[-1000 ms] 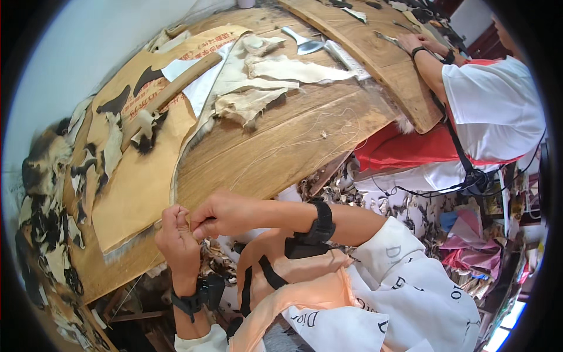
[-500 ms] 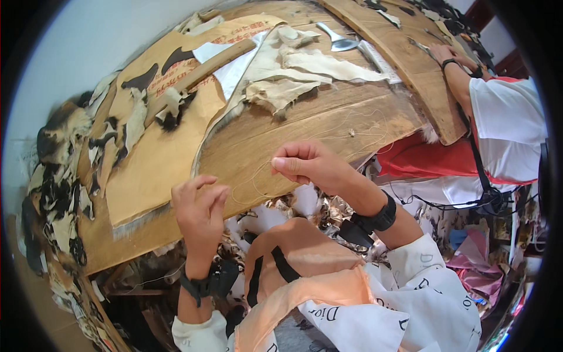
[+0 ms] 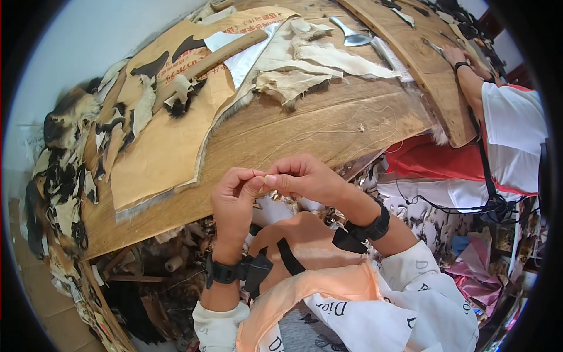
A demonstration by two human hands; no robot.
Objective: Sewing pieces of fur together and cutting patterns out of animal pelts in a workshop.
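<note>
Just over the near edge of the wooden table, my left hand [image 3: 233,199] and my right hand [image 3: 311,177] meet fingertip to fingertip. Both are closed in a pinch on a thin pale thread [image 3: 360,127], whose loose loops trail across the wood to the right. The bit between my fingertips is too small to make out, and I cannot see a needle. Left of my hands lies a large fur hide covered by tan paper [image 3: 161,167], with fur showing along its edge.
Pale hide scraps [image 3: 293,82], a metal scraper blade [image 3: 352,36] and a wooden stick [image 3: 229,50] lie farther back. Black and white fur pieces [image 3: 64,193] hang at the left edge. On the right, a co-worker's hand [image 3: 457,56] rests by a raised wooden board [image 3: 410,70].
My left hand has moved right and closed from loosely spread fingers into a pinch against my right fingertips. The view has shifted slightly.
</note>
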